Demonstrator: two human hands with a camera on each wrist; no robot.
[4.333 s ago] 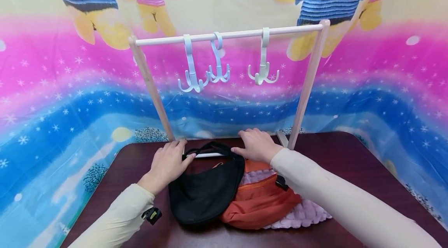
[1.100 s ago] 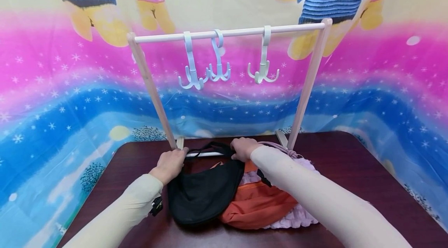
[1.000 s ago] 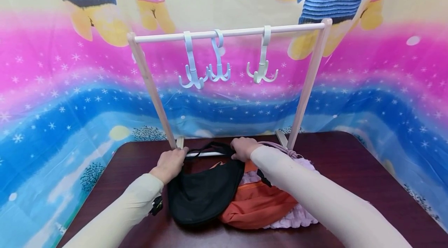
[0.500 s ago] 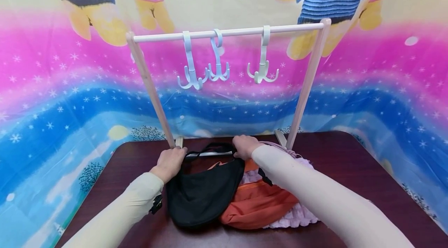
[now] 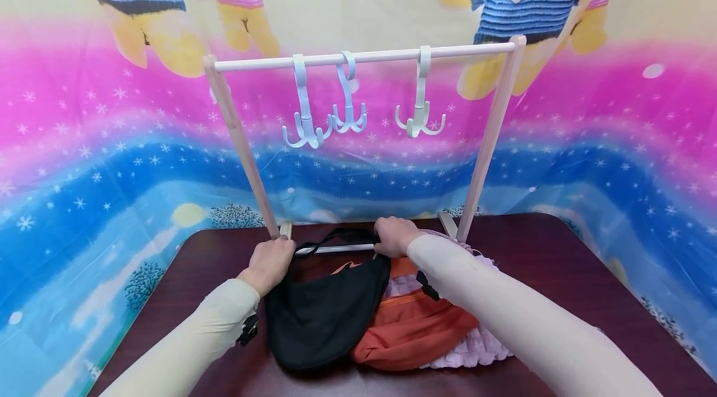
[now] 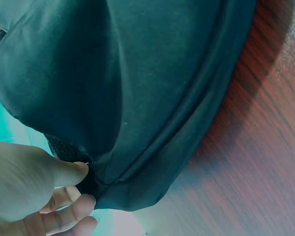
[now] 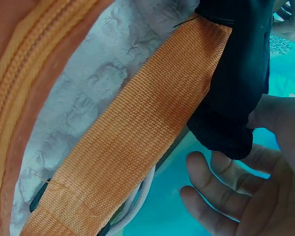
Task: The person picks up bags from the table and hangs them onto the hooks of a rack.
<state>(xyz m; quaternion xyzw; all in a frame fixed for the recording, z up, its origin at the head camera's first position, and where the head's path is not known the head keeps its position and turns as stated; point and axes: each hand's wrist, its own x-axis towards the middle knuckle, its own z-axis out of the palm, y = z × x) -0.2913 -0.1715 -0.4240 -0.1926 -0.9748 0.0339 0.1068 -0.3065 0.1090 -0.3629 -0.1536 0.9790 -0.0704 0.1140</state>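
A black shoulder bag point(image 5: 325, 316) lies at the middle of the table, its thin strap point(image 5: 342, 235) looped at the back. At its upper left corner my left hand point(image 5: 270, 265) grips it; thumb and fingers pinch the cloth by the strap end in the left wrist view. My right hand point(image 5: 396, 236) pinches the upper right corner, with the other fingers loosely bent below in the right wrist view. Partly under the black bag and my right arm is an orange-red waist bag point(image 5: 414, 328) with an orange webbing strap point(image 7: 132, 113). Beneath that lies a crinkled lilac bag point(image 5: 478, 347).
Behind the bags stands a pale rack with a top rail point(image 5: 381, 57). From it hang two bluish hooks point(image 5: 305, 120) point(image 5: 348, 104) and a greenish-white hook point(image 5: 420, 104). The dark red-brown table point(image 5: 560, 285) has a printed cloth backdrop point(image 5: 588, 179) behind it.
Since the oldest frame, my right hand has curled its fingers onto the black bag's corner and my left hand has tightened at the other. Lately the bag has shifted slightly left and toward me.
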